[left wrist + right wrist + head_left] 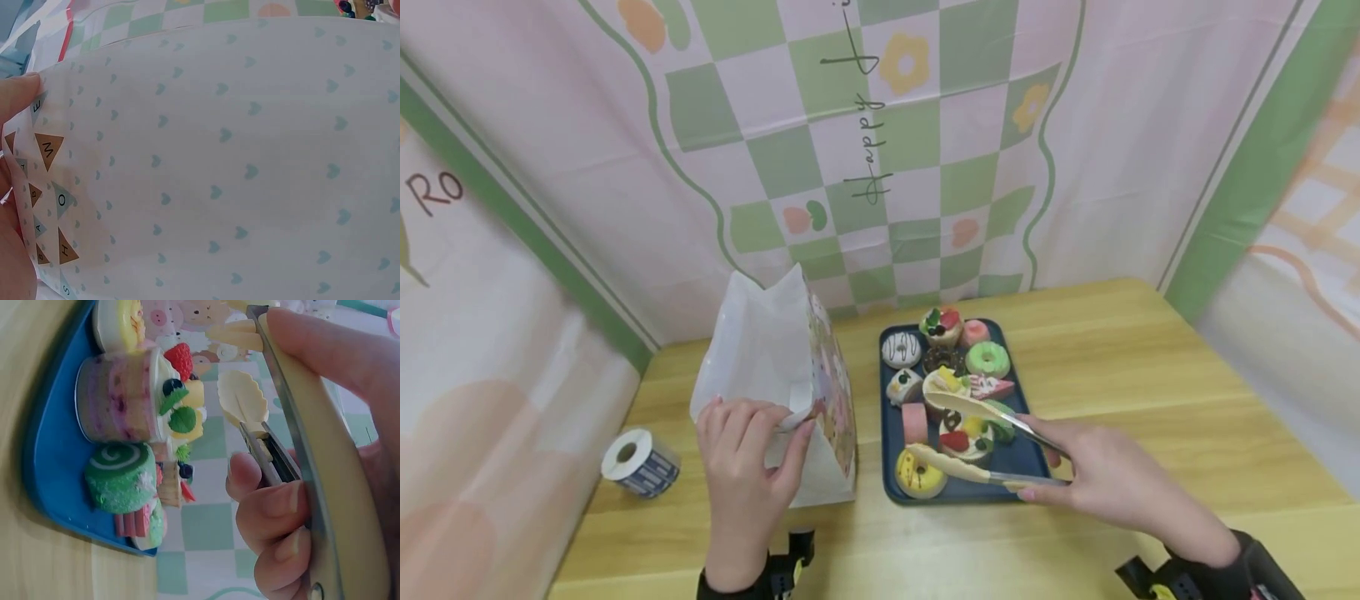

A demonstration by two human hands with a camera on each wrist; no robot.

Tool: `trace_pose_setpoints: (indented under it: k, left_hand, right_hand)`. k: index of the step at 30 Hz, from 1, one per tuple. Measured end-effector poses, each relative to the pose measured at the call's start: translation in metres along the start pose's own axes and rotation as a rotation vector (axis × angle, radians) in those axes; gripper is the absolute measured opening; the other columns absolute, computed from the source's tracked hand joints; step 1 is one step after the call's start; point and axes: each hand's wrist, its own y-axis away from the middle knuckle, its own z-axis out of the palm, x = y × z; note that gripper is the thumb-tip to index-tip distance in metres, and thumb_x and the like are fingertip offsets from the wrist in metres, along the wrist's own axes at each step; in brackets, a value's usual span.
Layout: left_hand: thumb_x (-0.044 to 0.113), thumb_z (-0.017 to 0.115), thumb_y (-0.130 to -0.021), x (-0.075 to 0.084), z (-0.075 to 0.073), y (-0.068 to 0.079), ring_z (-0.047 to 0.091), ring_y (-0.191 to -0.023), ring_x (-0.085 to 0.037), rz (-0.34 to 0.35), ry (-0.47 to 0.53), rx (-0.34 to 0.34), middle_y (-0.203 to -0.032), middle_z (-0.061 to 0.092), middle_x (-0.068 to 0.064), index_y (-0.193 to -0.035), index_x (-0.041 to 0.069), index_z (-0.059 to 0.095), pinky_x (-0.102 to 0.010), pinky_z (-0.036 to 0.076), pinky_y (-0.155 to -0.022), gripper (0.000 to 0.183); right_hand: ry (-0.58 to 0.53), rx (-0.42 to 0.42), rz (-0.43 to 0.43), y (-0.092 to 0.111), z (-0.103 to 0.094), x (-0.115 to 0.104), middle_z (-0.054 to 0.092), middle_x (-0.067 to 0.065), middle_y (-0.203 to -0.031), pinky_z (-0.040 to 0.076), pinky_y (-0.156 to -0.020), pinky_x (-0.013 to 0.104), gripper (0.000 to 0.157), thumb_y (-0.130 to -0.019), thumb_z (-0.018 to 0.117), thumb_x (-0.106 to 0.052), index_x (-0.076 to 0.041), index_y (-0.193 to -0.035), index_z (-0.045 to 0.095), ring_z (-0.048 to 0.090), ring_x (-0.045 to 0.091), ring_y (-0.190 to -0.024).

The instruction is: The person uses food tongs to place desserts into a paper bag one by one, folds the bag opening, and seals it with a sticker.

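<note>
My left hand (745,454) pinches the near top edge of a white paper bag (831,475), whose mouth gapes upward. In the left wrist view the bag's side (200,169) shows small hearts and little lettered flags. My right hand (1105,475) grips a pair of tongs (1030,479) with cream scalloped tips, spread apart over the tray and holding nothing. Below them lie a yellow donut (921,475), a fruit-topped dessert cup (966,437) and a pink block-shaped cake (914,423). A green swirl roll (122,477) sits beside the cup in the right wrist view.
The dark blue tray (887,487) also carries a white striped donut (901,349), a green donut (988,360), a chocolate donut (943,360) and several other pastries. A roll of labels (640,462) stands on the wooden table (1112,358) at left. A patterned cloth (865,150) hangs behind.
</note>
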Motion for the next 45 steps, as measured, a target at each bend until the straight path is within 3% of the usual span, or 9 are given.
trace_pose_setpoints:
  k: [7,14,24,31,34,38,45]
  left_hand:
    - [0.028,0.064,-0.084,0.000,0.000,-0.001,0.047,-0.073,-0.031,-0.003,0.005,-0.001,-0.071,0.059,-0.011,-0.072,0.000,0.061,-0.056,0.031,-0.080,0.030]
    - [0.030,0.063,-0.087,-0.001,0.001,-0.002,0.047,-0.072,-0.031,0.005,0.007,0.006,-0.070,0.059,-0.011,-0.071,0.000,0.061,-0.056,0.031,-0.079,0.034]
    - [0.029,0.064,-0.086,0.000,0.000,-0.002,0.047,-0.073,-0.031,-0.007,0.010,-0.004,-0.070,0.059,-0.011,-0.072,0.000,0.061,-0.055,0.031,-0.080,0.032]
    - [0.030,0.062,-0.088,0.000,0.000,-0.001,0.047,-0.073,-0.031,-0.013,0.006,-0.009,-0.071,0.059,-0.012,-0.072,0.000,0.061,-0.055,0.031,-0.080,0.033]
    - [0.030,0.062,-0.088,0.000,0.000,-0.001,0.047,-0.072,-0.031,-0.011,0.006,-0.004,-0.070,0.059,-0.012,-0.072,0.000,0.061,-0.055,0.031,-0.080,0.034]
    - [0.030,0.062,-0.087,0.000,0.000,-0.002,0.047,-0.072,-0.031,-0.011,0.006,-0.002,-0.070,0.058,-0.011,-0.072,0.000,0.061,-0.056,0.031,-0.079,0.034]
    - [0.030,0.062,-0.087,-0.001,0.000,-0.001,0.046,-0.072,-0.031,-0.015,0.012,-0.004,-0.070,0.058,-0.011,-0.072,0.001,0.060,-0.055,0.031,-0.079,0.033]
  right_hand:
    - [0.009,-0.011,-0.032,0.004,0.004,-0.011,0.051,-0.016,-0.068,0.033,-0.043,0.020,0.087,-0.066,0.068,-0.067,-0.008,-0.128,0.059,0.037,0.001,-0.049]
    - [0.017,-0.049,-0.039,0.011,0.007,-0.023,0.049,-0.017,-0.066,0.033,-0.044,0.020,0.087,-0.066,0.062,-0.074,-0.011,-0.127,0.061,0.036,0.001,-0.048]
    - [0.043,-0.061,0.017,0.015,0.026,-0.034,0.050,-0.017,-0.064,0.033,-0.043,0.021,0.093,-0.064,0.055,-0.081,-0.012,-0.125,0.062,0.037,0.000,-0.046]
    - [0.058,-0.037,0.074,0.019,0.040,-0.044,0.052,-0.012,-0.064,0.035,-0.046,0.025,0.093,-0.064,0.063,-0.074,-0.007,-0.129,0.058,0.039,0.004,-0.049]
    - [0.091,-0.032,0.091,0.022,0.047,-0.048,0.064,-0.004,-0.077,0.044,-0.048,0.030,0.091,-0.065,0.067,-0.069,-0.006,-0.130,0.056,0.047,0.007,-0.051]
    - [0.187,0.006,0.078,0.026,0.058,-0.052,0.068,0.008,-0.091,0.048,-0.048,0.031,0.089,-0.067,0.069,-0.063,-0.005,-0.132,0.054,0.049,0.008,-0.049]
    - [0.237,0.029,0.083,0.029,0.068,-0.053,0.060,0.001,-0.079,0.039,-0.041,0.022,0.082,-0.071,0.069,-0.058,-0.005,-0.132,0.054,0.039,0.004,-0.045]
